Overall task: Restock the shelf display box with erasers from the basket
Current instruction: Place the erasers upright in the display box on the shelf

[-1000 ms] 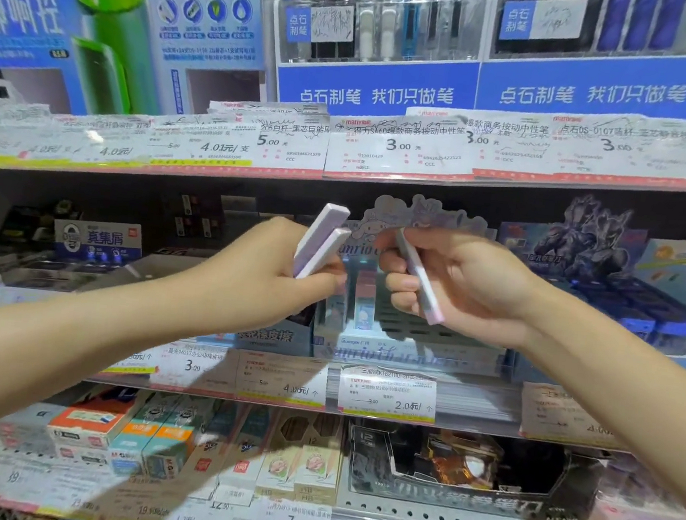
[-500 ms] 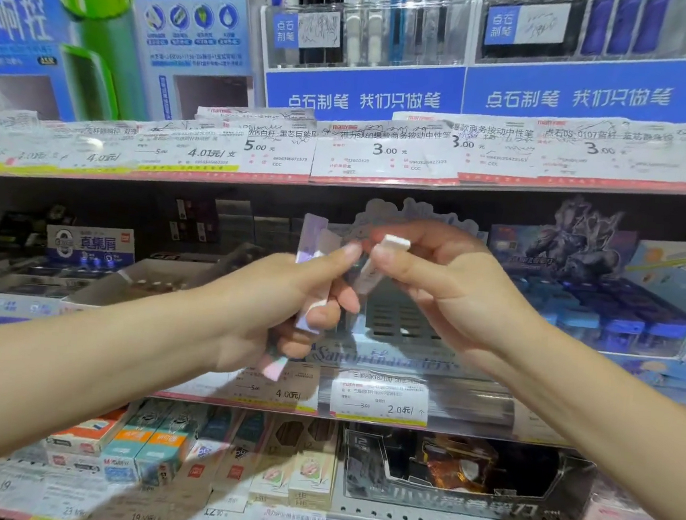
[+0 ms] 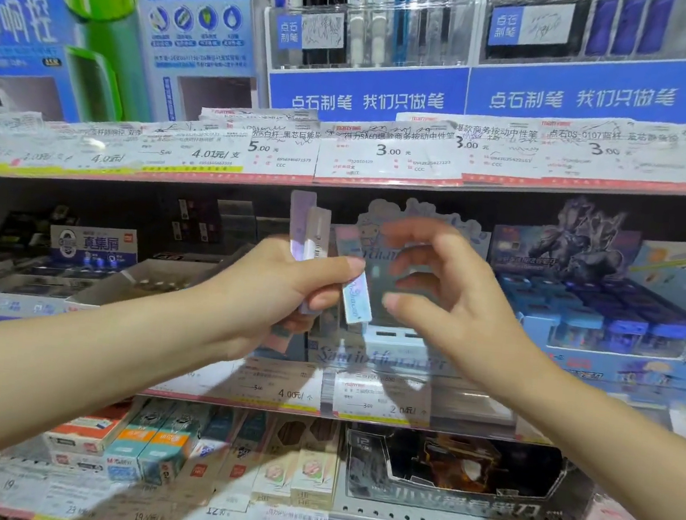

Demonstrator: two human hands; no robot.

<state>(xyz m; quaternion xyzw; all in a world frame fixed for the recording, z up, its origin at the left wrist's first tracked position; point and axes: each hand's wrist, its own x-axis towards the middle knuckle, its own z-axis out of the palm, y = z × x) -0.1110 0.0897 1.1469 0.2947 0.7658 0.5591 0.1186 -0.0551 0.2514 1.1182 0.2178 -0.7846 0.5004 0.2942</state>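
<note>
Before the display box (image 3: 369, 356), left hand (image 3: 271, 290) grips several erasers (image 3: 308, 231) fanned loosely; right hand (image 3: 442, 294) hangs beside, fingers spread (blurred). One eraser could slip out.

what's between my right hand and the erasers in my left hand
In the head view, only a small gap: the right hand is open beside the erasers the left hand grips, display box behind.

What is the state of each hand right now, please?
Left hand: grips several erasers, fingers curled round them.
Right hand: open and blurred, fingers loosely curled, holding nothing.
</note>
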